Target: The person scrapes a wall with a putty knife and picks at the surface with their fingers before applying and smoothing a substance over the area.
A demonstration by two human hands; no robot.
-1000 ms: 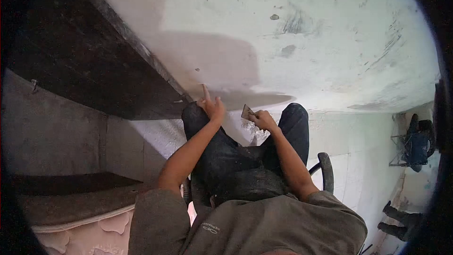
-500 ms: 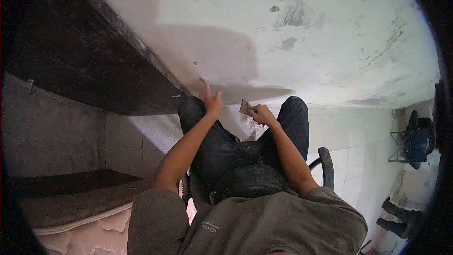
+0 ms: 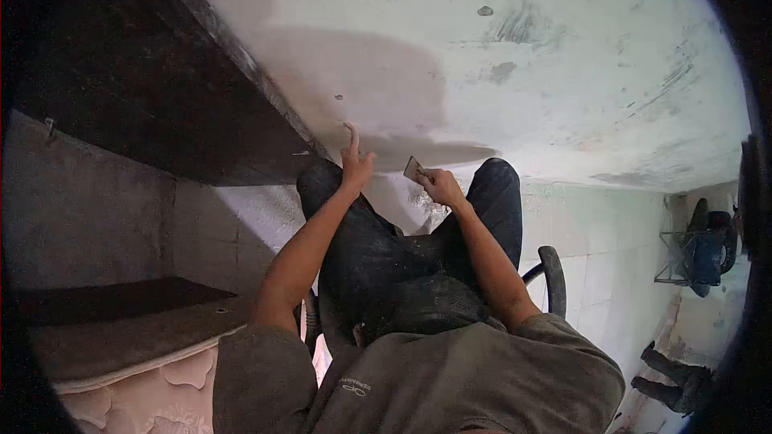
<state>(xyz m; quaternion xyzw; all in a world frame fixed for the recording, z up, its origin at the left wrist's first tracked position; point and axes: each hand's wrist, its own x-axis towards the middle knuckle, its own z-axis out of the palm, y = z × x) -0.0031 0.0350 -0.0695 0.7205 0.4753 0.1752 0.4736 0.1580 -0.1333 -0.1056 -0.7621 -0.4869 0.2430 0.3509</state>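
Note:
My left hand (image 3: pixel 356 167) is raised near the wall (image 3: pixel 362 80), beside my left knee, with its index finger stretched toward the wall's lower part. It holds nothing that I can see. Between my knees, my right hand (image 3: pixel 441 187) is closed round a small flat scraper (image 3: pixel 413 169), whose blade points up and to the left. The blade appears close to the wall; whether it touches cannot be made out. Dark stains and small pits mark the pale wall.
A dark panel (image 3: pixel 153 64) slants along the upper left. Below it lies a mattress (image 3: pixel 161 390) with a brown cover. A chair armrest (image 3: pixel 552 280) is beside my right leg. Dark objects (image 3: pixel 708 247) stand at the far right.
My left hand has moved slightly up, and its fingers are more folded apart from the index finger. My right hand and the scraper have shifted slightly up and left. The view has tilted slightly.

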